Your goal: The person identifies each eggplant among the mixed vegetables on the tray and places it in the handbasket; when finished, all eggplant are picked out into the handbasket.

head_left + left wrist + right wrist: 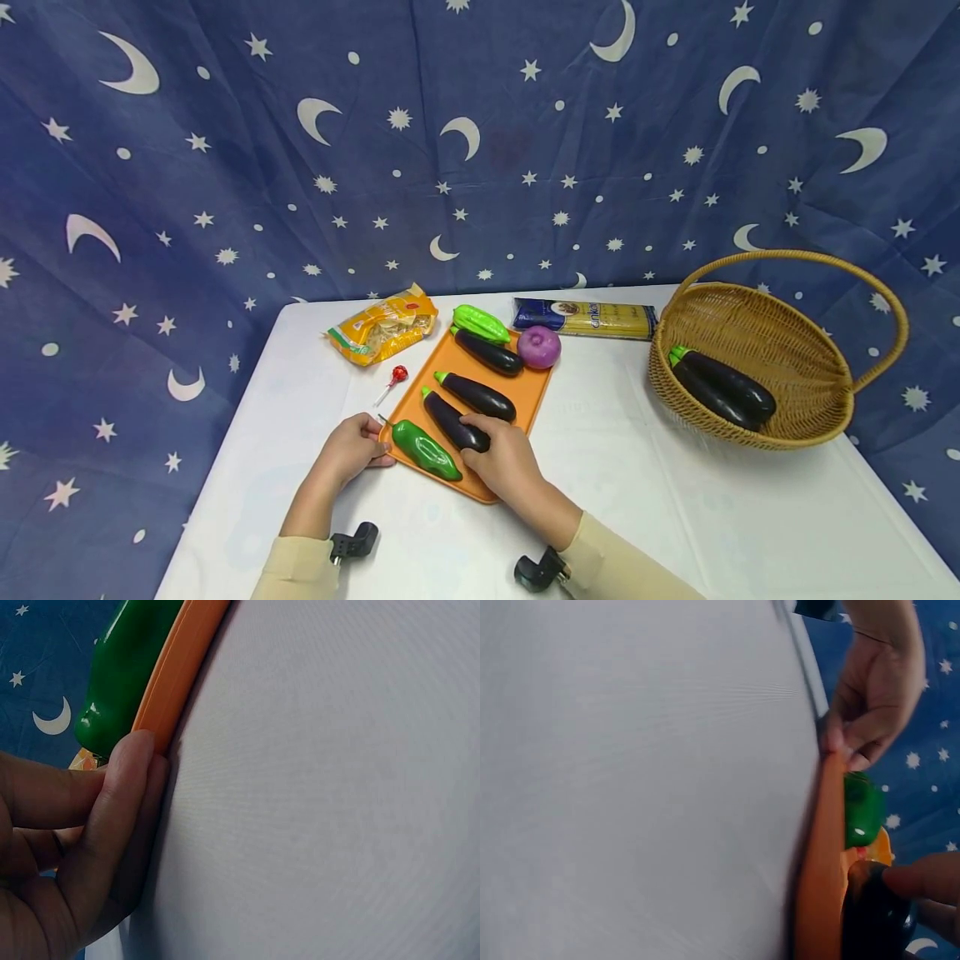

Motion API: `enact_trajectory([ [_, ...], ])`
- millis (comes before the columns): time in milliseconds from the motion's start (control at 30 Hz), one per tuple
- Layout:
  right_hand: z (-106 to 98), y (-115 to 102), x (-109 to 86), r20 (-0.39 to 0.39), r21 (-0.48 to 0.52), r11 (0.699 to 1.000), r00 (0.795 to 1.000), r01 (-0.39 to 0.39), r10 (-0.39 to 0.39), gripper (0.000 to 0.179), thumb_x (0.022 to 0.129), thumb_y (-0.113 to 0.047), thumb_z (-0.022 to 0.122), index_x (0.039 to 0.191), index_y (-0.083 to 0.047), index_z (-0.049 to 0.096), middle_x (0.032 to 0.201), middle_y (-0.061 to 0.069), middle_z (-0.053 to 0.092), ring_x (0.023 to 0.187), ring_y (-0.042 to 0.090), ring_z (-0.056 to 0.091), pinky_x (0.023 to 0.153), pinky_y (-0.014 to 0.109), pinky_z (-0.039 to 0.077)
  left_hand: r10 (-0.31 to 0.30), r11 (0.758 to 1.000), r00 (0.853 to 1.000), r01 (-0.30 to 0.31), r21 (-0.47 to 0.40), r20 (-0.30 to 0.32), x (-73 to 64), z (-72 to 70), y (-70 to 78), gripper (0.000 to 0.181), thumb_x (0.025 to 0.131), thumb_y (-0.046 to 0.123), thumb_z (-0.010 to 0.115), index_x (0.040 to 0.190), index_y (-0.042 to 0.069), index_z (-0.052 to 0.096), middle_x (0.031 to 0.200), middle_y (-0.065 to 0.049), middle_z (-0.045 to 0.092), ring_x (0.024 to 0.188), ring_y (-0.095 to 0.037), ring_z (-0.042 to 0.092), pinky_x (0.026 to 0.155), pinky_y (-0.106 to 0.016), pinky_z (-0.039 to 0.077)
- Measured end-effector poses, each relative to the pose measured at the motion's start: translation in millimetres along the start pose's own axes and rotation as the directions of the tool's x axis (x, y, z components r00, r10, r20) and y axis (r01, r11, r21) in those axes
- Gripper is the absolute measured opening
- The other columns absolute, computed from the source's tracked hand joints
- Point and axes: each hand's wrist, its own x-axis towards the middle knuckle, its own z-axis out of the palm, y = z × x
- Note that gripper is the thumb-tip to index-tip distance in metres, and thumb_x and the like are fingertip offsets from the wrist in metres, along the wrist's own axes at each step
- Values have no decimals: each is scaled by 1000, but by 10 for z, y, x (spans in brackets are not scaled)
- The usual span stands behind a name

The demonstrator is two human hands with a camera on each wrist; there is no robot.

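My left hand (pixel 351 450) pinches the near left corner of an orange tray (pixel 531 392), its thumb on the rim (pixel 169 690) in the left wrist view. My right hand (pixel 506 458) grips the lower end of a dark eggplant (pixel 450 419) lying on the tray, thumb and fingers on either side of it. Beside it on the tray are a second eggplant (pixel 480 396) and a green pepper (pixel 425 450). A third eggplant (pixel 487 352) lies toward the back, by a light green ridged vegetable (pixel 480 323) and a purple onion (pixel 538 347) at the edge.
A wicker basket (pixel 817 375) with a tall handle stands at the right, two eggplants (pixel 723 387) inside. Behind the tray lie a pasta packet (pixel 585 318) and an orange snack bag (pixel 386 325). Left of the tray is a red lollipop (pixel 398 375). A starry curtain (pixel 480 167) hangs behind the table.
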Motion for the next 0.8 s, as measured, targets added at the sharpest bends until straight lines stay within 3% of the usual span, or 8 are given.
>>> enact_trajectory([
  [200, -163, 32, 35, 48, 177, 978, 993, -113, 107, 43, 81, -18, 83, 122, -22, 71, 119, 10, 68, 102, 25, 62, 83, 41, 56, -4, 1000, 1000, 4, 4, -1, -7, 0, 9, 22, 89, -10, 65, 108, -5, 55, 88, -15, 55, 66, -19, 70, 65, -32, 64],
  [367, -321, 37, 69, 76, 291, 935, 979, -203, 189, 44, 80, -21, 85, 122, -24, 71, 127, 8, 65, 112, 28, 61, 96, 47, 55, -24, 1000, 1000, 24, 12, -1, -6, 9, 12, 22, 89, -9, 66, 109, -5, 56, 89, -15, 56, 67, -19, 70, 66, -32, 64],
  [500, -458, 23, 93, 58, 351, 911, 976, -216, 209, 45, 80, -17, 85, 123, -23, 72, 125, 5, 67, 113, 28, 64, 100, 48, 54, -15, 1000, 1000, 15, 14, 2, -14, 9, 15, 22, 89, -9, 65, 109, -5, 55, 89, -15, 56, 67, -19, 70, 66, -32, 64],
  [800, -712, -20, 131, 17, 407, 889, 975, -208, 220, 46, 79, -12, 83, 122, -22, 72, 122, 4, 68, 110, 28, 66, 93, 44, 59, -9, 1000, 1000, 9, 18, 5, -2, 3, 5, 22, 89, -9, 66, 108, -5, 55, 89, -15, 55, 66, -19, 71, 66, -33, 64],
])
